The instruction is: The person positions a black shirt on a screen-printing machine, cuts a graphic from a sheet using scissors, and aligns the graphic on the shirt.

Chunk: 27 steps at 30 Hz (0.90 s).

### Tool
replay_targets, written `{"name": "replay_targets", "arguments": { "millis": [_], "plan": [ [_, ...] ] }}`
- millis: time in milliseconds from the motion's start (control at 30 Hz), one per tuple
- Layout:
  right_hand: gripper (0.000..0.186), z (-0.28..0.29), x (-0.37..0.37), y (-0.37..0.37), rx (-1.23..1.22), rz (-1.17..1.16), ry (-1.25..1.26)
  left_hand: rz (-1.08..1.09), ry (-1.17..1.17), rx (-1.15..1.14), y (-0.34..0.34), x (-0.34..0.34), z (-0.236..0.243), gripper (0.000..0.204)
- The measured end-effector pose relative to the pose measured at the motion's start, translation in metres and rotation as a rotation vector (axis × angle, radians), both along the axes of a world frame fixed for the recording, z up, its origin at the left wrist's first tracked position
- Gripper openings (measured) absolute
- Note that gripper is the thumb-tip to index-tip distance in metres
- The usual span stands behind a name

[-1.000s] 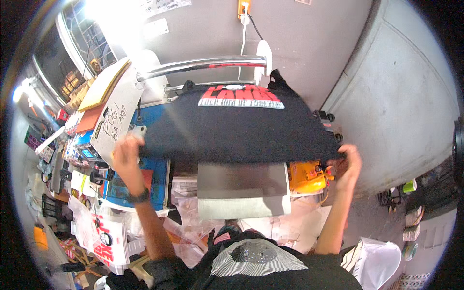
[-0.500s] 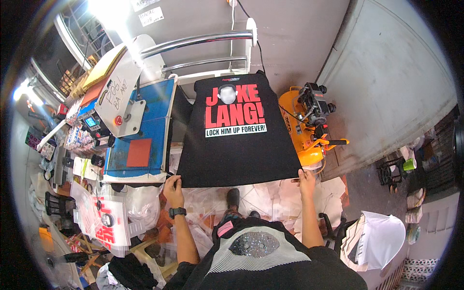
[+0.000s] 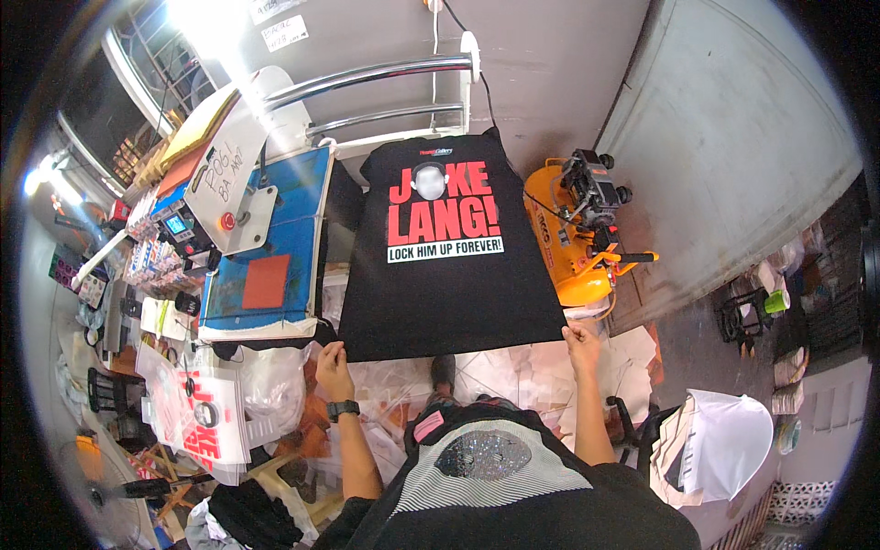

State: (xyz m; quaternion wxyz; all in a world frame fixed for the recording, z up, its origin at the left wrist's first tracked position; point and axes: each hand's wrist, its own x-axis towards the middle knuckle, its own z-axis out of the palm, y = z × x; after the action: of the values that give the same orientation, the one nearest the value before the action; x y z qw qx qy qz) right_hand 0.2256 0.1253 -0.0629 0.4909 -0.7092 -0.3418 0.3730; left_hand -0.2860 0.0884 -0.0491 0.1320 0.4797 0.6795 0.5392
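Note:
A black T-shirt (image 3: 445,307) with a red, white and grey print on its chest lies spread in front of me, its neck end away from me. My left hand (image 3: 334,368) pinches the near left corner of the hem. At the near right corner, my right hand (image 3: 581,350) grips the hem between thumb and fingers. The hem is stretched nearly straight between both hands. Whatever supports the shirt is hidden beneath it.
Left stands a heat press with a blue platen (image 3: 240,298) and a reddish square pad (image 3: 266,281). An orange air compressor (image 3: 587,286) is right of the shirt. Printed transfer sheets (image 3: 215,431) lie lower left; white sheets (image 3: 720,449) sit lower right. Paper and plastic litter the floor.
Both hands have moved slightly toward me, drawing the hem with them. The left corner of the hem has dropped a little lower. The grip on both corners stays the same.

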Motion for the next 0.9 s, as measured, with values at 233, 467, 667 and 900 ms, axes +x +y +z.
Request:
{"name": "replay_targets", "arguments": {
  "millis": [233, 467, 667, 900],
  "plan": [
    [0.021, -0.013, 0.002, -0.007, 0.08, 0.01, -0.12, 0.03, 0.209, -0.036, -0.005, 0.006, -0.005, 0.016],
    [0.022, -0.017, 0.0, 0.001, -0.082, 0.02, -0.313, 0.004, 0.288, -0.133, 0.001, 0.001, -0.015, 0.016],
    [0.022, 0.018, -0.022, 0.094, 0.111, 0.001, -0.727, 0.017, 0.423, -0.251, 0.015, 0.013, -0.025, 0.018],
    [0.023, 0.026, -0.045, 0.404, 0.278, 0.243, -0.086, -0.103, 0.286, -0.112, 0.127, 0.051, 0.027, 0.019]
  ]
}}
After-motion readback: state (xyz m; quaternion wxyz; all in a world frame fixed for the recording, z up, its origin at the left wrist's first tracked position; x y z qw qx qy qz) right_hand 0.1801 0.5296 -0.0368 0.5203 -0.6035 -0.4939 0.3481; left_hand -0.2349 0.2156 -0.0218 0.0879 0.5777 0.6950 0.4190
